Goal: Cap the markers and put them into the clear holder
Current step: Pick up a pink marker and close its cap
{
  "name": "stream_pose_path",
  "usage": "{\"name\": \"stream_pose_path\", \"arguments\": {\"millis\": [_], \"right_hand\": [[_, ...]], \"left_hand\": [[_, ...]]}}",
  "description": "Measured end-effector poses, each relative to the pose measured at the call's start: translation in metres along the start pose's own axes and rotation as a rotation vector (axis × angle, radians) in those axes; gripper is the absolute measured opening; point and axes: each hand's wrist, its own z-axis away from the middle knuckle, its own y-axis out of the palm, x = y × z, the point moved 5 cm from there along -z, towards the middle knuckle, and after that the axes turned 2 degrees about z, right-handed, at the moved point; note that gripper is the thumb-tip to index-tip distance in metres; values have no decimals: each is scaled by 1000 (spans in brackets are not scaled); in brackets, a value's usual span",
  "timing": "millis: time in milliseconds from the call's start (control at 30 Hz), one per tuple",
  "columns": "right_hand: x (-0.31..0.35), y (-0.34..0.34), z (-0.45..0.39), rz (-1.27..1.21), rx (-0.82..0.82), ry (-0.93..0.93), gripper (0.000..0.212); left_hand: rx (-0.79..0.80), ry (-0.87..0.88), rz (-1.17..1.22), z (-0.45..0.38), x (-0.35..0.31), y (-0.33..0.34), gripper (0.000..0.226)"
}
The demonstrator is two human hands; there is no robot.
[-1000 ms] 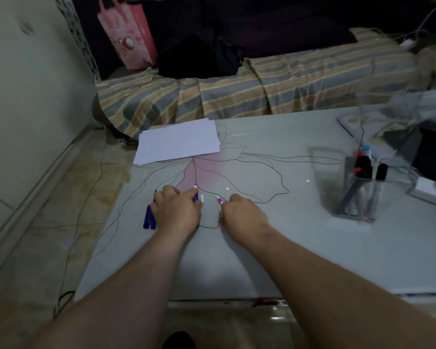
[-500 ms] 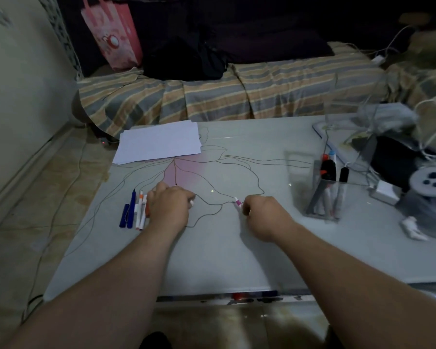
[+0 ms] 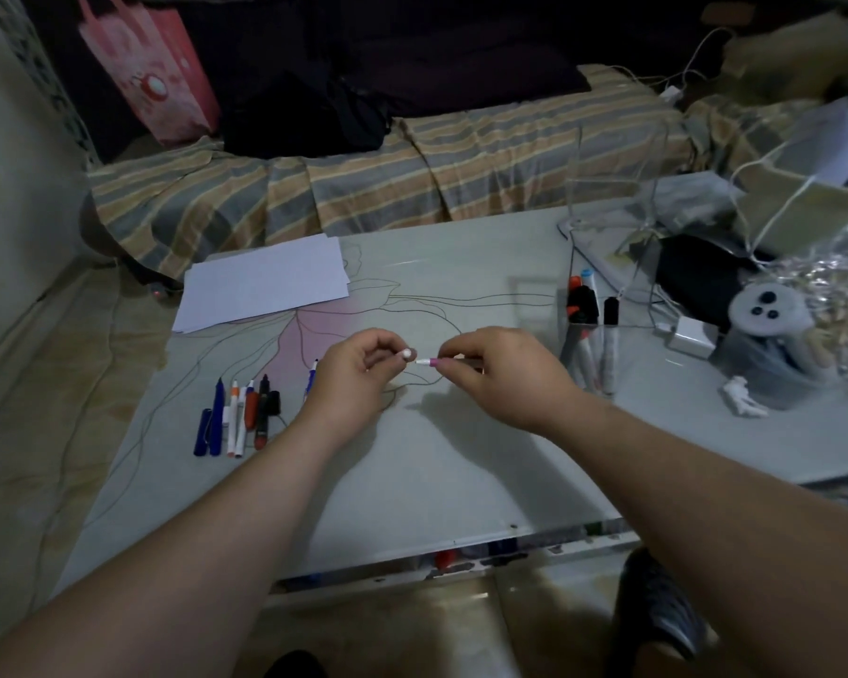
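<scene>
Our left hand (image 3: 358, 369) pinches a white cap (image 3: 405, 354); our right hand (image 3: 495, 371) grips the pink-tipped marker (image 3: 429, 362), tip just short of the cap, above the table (image 3: 461, 462). Loose markers (image 3: 238, 413) lie near the left edge. Bare tabletop separates us from the clear holder (image 3: 586, 335) at right.

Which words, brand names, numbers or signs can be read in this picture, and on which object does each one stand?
No text can be read anywhere.
Pink bag: a round printed picture, no legible words.
Markers on the table and in the clear holder: any print on the barrels is too small and dark to read.
Paper stack: blank on the side that shows.
Pink marker in the right hand: no print visible.
</scene>
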Motion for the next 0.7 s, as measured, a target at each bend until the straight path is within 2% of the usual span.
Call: {"name": "stream_pose_path", "arguments": {"millis": [67,300,433,700], "right_hand": [[2,-7,0,-14,-48,-24,27],[4,-19,-2,-47,-101,-8,25],[-3,-25,-2,-113,-122,72,24],[-11,-19,-2,-36,-60,78,25]], "left_hand": [[18,19,8,3,-7,1,14],[18,13,7,14,-19,7,18],[39,-47,-140,12,-14,7,33],[4,-112,-71,15,-14,8,9]]}}
